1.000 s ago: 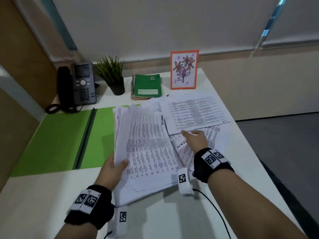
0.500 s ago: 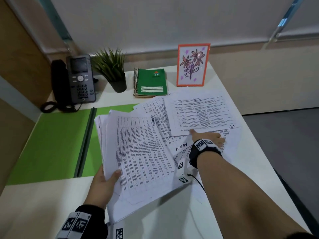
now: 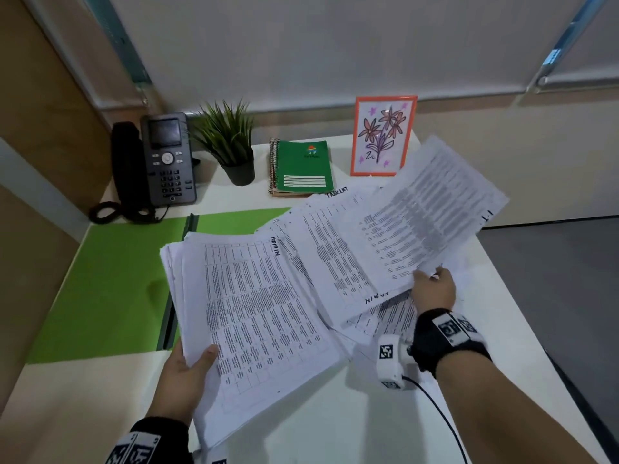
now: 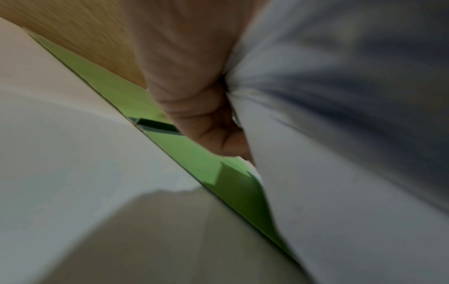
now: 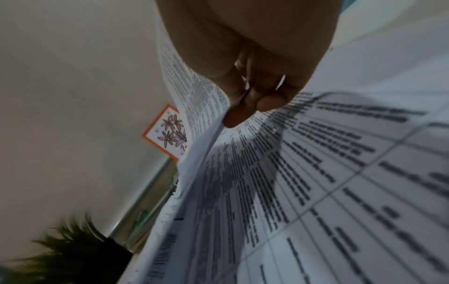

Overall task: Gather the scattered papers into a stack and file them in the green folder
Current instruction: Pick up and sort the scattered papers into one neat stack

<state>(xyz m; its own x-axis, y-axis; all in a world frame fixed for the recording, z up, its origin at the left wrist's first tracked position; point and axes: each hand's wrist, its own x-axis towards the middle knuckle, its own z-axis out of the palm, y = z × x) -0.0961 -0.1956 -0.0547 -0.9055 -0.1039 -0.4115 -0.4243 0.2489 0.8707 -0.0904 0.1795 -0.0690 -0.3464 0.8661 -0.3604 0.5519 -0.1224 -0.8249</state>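
Pinched between thumb and fingers at its near edge, a thick stack point(image 3: 254, 316) of printed sheets is held by the left hand point(image 3: 182, 380), fanned and lifted, its far end over the open green folder point(image 3: 110, 289) that lies flat at the left of the desk point(image 3: 335, 423). To the right, more papers point(image 3: 335, 259) lie loose and overlapping on the desk. Further right, the right hand point(image 3: 433, 291) pinches one sheet point(image 3: 432, 212) at its lower corner, thumb on top and fingers underneath, raised and bowing in the air. Paper like this is light and limp: a single sheet held by a corner flops and can crease, so a hold along an edge should carry it better, while the stack looks heavy enough to slide apart unless it is squared and gripped across its width. The desk is smooth and white, so sheets probably slip on it easily. Along the back stand a phone point(image 3: 160, 162), a small plant point(image 3: 227, 142), a green notebook point(image 3: 303, 165) and an orange-framed flower drawing point(image 3: 383, 135). Behind them runs a pale wall with blinds; a wood panel stands at the left.
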